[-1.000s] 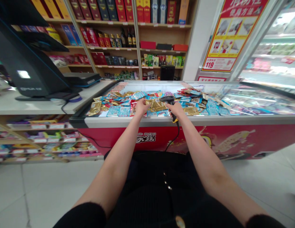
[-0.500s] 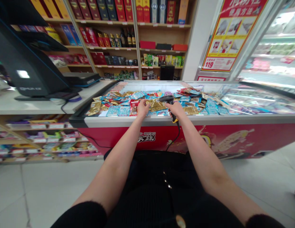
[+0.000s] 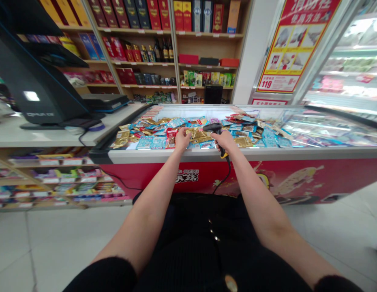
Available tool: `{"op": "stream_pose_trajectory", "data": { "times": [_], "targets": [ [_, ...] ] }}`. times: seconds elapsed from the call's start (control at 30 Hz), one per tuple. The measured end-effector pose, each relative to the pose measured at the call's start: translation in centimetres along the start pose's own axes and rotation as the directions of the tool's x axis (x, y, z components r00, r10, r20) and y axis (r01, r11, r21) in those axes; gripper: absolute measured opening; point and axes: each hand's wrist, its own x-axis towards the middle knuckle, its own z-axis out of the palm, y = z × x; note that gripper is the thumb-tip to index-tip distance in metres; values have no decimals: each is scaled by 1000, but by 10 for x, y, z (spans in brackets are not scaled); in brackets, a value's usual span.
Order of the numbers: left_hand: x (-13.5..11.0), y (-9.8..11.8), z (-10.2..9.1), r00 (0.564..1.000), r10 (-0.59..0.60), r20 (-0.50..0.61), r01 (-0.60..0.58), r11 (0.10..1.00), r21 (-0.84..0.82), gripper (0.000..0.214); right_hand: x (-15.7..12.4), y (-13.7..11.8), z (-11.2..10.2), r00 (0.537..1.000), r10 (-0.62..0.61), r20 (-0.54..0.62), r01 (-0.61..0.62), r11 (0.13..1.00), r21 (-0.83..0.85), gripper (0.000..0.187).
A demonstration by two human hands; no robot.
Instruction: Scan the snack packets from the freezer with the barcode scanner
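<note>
My right hand [image 3: 225, 140] is closed round a black barcode scanner [image 3: 215, 128] whose cable drops down the freezer front. The scanner's head points left at a gold snack packet [image 3: 198, 134]. My left hand [image 3: 182, 139] pinches the left end of that gold packet, just above the heap of blue, gold and red packets [image 3: 152, 136] spread on the glass lid of a red chest freezer [image 3: 298, 178]. Both forearms reach straight ahead from my dark clothing.
A white counter [image 3: 39, 136] on the left carries a black till screen [image 3: 27, 81] and cables. Shelves of boxed goods and bottles [image 3: 164, 44] stand behind. An upright glass-door cooler [image 3: 349, 69] and a red-yellow poster [image 3: 293, 44] are at the right. Pale floor tiles lie below.
My left hand has shifted slightly right along the gold packet. The scanner and right hand have barely moved.
</note>
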Motion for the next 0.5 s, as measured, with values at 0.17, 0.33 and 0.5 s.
{"op": "stream_pose_trajectory", "data": {
  "times": [0.17,0.33,0.5],
  "targets": [
    [1,-4,0,1000,6,3,-6,1000,-8,22,-4,-3,-1,1000,-1,-1,1,1000,17,21],
    [1,-5,0,1000,9,12,-9,1000,-24,23,-3,-3,-2,1000,-4,2,4,1000,7,20],
    [0,-5,0,1000,9,4,-9,1000,-22,22,-2,-1,-2,1000,-16,7,16,1000,-12,21]
  ]
}}
